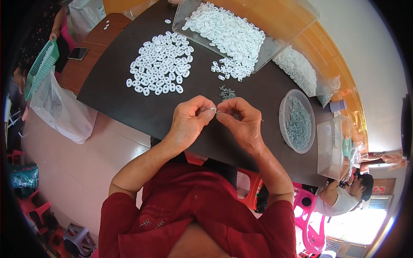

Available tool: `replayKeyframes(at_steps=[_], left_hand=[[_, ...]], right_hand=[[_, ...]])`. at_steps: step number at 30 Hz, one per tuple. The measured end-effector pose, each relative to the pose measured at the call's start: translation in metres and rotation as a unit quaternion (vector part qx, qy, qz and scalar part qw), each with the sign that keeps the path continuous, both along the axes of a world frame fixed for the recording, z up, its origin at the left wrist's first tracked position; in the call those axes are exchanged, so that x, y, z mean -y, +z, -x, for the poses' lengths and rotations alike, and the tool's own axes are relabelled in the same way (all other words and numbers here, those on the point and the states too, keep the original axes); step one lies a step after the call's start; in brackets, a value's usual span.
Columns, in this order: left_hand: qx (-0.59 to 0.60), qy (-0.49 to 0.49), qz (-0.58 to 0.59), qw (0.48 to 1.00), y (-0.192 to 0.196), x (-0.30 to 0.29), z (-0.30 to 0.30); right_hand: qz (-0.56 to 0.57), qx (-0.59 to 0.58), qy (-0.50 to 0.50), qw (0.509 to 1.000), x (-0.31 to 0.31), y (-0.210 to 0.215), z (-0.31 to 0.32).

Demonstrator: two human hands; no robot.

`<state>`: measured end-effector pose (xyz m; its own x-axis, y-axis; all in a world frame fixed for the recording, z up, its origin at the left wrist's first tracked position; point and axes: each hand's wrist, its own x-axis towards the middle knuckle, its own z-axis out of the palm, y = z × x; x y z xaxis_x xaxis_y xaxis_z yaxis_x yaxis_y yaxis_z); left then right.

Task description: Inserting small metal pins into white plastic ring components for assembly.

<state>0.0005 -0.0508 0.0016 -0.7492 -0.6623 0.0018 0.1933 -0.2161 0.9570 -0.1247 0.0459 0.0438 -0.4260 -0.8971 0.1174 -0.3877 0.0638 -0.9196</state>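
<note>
Fingers (203, 104) pinching white piece (213, 109), two-holed ovals (161, 64), spiky gray heap (226, 93)

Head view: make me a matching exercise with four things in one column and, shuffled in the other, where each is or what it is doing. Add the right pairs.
Things
1. Left hand
2. Round tub
3. Phone
4. Green basket

Places and states
A. Lying on the brown wooden table
B. Gripped by another person's hand at the left of the picture
C. Pinching a small white piece between thumb and finger
D. Holding a heap of small grey-green pieces

Right pairs: 1-C, 2-D, 3-A, 4-B
</note>
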Motion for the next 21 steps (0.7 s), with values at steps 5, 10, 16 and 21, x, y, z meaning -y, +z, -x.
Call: replayKeyframes(at_steps=[5, 10, 16, 21], left_hand=[[0.005, 0.06, 0.103, 0.993, -0.006, -0.007, 0.002], [-0.009, 0.082, 0.119, 0.989, -0.012, -0.008, 0.004], [-0.053, 0.024, -0.036, 0.998, -0.002, 0.0, -0.004], [-0.062, 0.029, -0.053, 0.996, -0.003, -0.002, -0.005]], right_hand=[[-0.005, 0.009, -0.004, 1.0, 0.001, -0.003, -0.002], [-0.006, 0.042, -0.018, 0.999, 0.003, -0.005, -0.005], [0.036, 0.083, -0.021, 0.996, 0.007, -0.003, -0.008], [0.045, 0.046, -0.011, 0.998, 0.007, -0.011, -0.008]])
